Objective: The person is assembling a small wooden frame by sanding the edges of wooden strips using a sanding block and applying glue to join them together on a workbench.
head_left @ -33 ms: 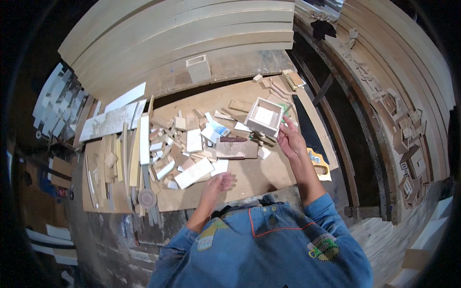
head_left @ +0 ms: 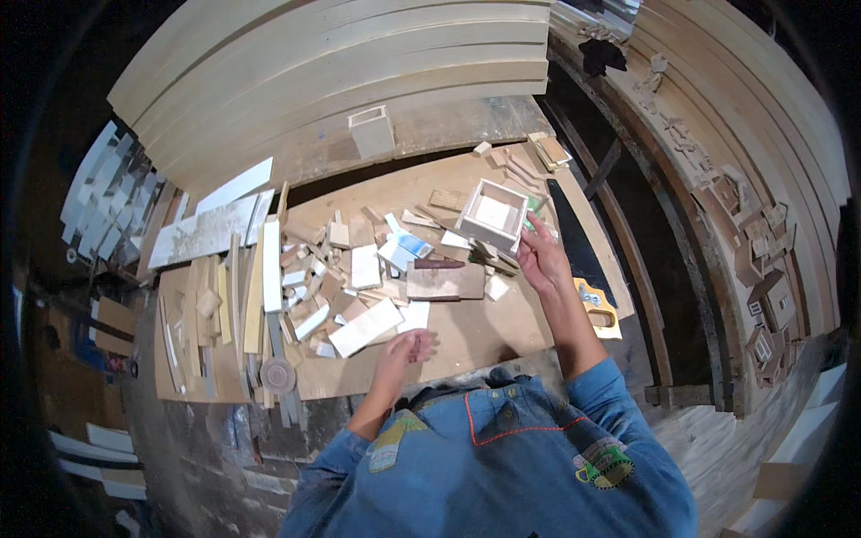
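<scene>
A small open-topped wooden box (head_left: 489,235) is held up over the right part of the workbench, tilted so that its pale inside shows. My right hand (head_left: 543,257) grips it at its right side, thumb and fingers closed on the edge. Near the bench's front edge, my left hand (head_left: 401,355) is open and holds nothing, its fingers loosely apart. Just beyond it lie a white rectangular board (head_left: 366,327) and many wood offcuts. Below the box rests a brownish flat block (head_left: 445,281) with a dark strip on it.
A yellow-handled saw (head_left: 603,314) lies at the bench's right edge. Long strips (head_left: 272,267) and a round wooden disc (head_left: 278,377) are on the left. Another pale box (head_left: 371,132) stands at the back, before stacked boards (head_left: 341,54). Small wooden houses (head_left: 767,260) sit far right.
</scene>
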